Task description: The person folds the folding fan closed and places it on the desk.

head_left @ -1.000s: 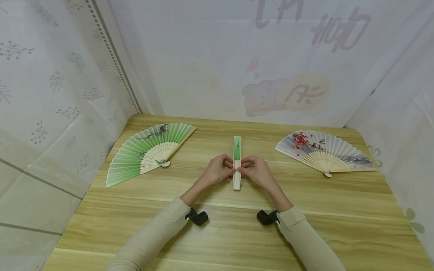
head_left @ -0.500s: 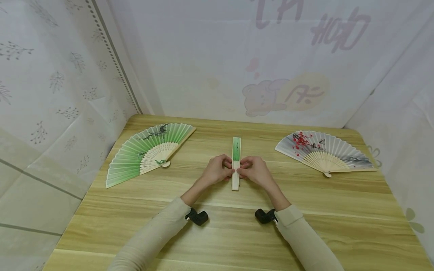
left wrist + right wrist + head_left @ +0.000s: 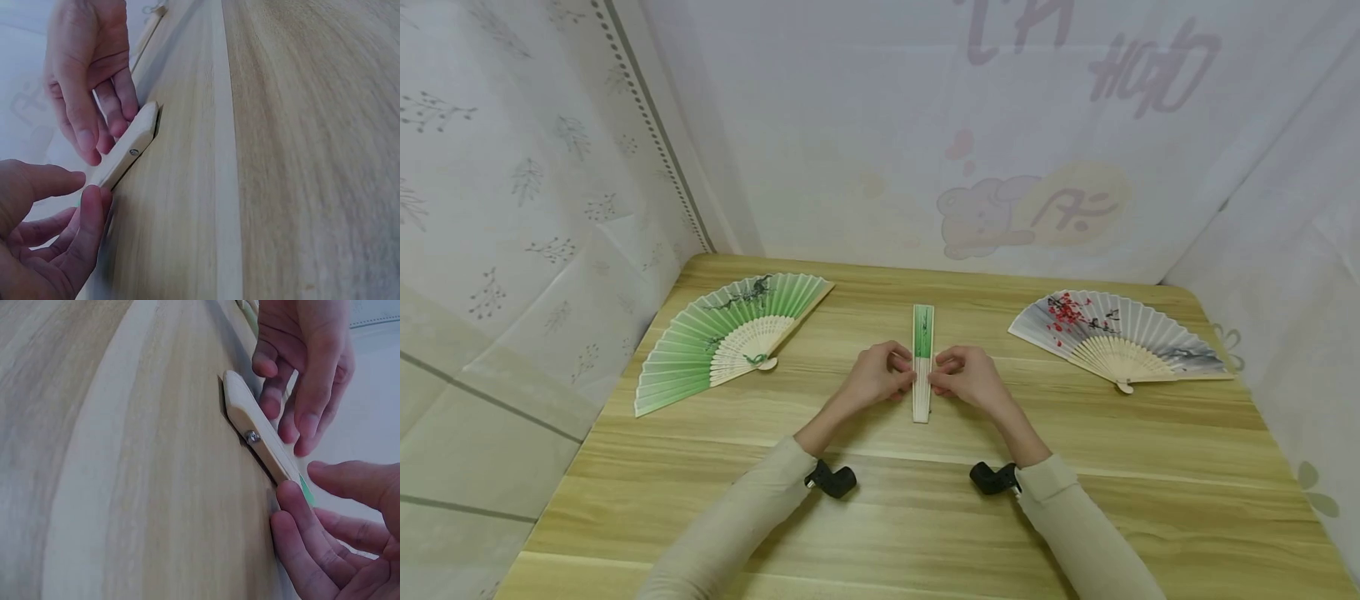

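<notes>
A folded hand fan (image 3: 922, 367) lies lengthwise on the table in the head view, green at its far part and pale bamboo at its near part. My left hand (image 3: 880, 373) is at its left edge and my right hand (image 3: 967, 379) at its right edge, fingers loosely bent. In the left wrist view, a gap shows between the left thumb (image 3: 59, 180) and fingers beside the fan's pale end (image 3: 128, 147). The right wrist view shows the same for the right thumb (image 3: 350, 478), with the fan's metal rivet (image 3: 252, 436) in sight.
Spread out at the left of the table is a green fan (image 3: 681, 358) with a dark branch print. A grey-white fan (image 3: 1138, 325) with red blossoms lies open at the right. Patterned cloth (image 3: 850, 125) hangs behind the table (image 3: 887, 533).
Both thumbs have come off the top of the folded fan and the hands have parted slightly to its sides. The folded fan has shifted a little left and nearer; the spread fans have stayed put.
</notes>
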### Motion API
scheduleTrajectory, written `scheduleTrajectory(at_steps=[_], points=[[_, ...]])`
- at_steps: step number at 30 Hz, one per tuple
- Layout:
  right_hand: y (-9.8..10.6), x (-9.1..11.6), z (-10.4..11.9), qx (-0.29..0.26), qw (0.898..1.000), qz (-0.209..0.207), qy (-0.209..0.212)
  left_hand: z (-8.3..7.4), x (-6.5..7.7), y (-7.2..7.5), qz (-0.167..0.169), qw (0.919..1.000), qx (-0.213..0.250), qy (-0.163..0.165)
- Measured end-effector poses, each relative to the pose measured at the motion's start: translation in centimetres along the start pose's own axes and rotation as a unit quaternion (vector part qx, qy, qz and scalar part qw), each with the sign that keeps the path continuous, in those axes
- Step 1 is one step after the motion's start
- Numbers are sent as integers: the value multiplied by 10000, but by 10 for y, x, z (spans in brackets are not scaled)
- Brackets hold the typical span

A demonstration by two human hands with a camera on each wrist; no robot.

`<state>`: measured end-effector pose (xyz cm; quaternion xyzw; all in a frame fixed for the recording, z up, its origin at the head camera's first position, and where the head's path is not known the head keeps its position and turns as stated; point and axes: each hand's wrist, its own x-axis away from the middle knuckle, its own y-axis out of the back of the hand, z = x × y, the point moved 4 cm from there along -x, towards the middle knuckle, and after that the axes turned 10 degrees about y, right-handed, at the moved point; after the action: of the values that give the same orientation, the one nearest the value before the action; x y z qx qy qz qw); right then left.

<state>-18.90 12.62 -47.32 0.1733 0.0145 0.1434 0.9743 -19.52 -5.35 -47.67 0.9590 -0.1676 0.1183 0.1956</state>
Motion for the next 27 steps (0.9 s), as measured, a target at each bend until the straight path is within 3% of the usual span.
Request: scheduleTrajectory(at_steps=[7, 16, 27], points=[[6, 2, -5, -559, 9977, 262, 276, 4, 1, 3, 66, 9999, 75, -120], [17, 7, -11, -1337, 9901, 380, 211, 5, 4, 9, 450, 9980, 355, -283], [21, 4, -18, -2292, 9724, 402, 165, 8, 8, 22, 631, 9950, 633, -451]])
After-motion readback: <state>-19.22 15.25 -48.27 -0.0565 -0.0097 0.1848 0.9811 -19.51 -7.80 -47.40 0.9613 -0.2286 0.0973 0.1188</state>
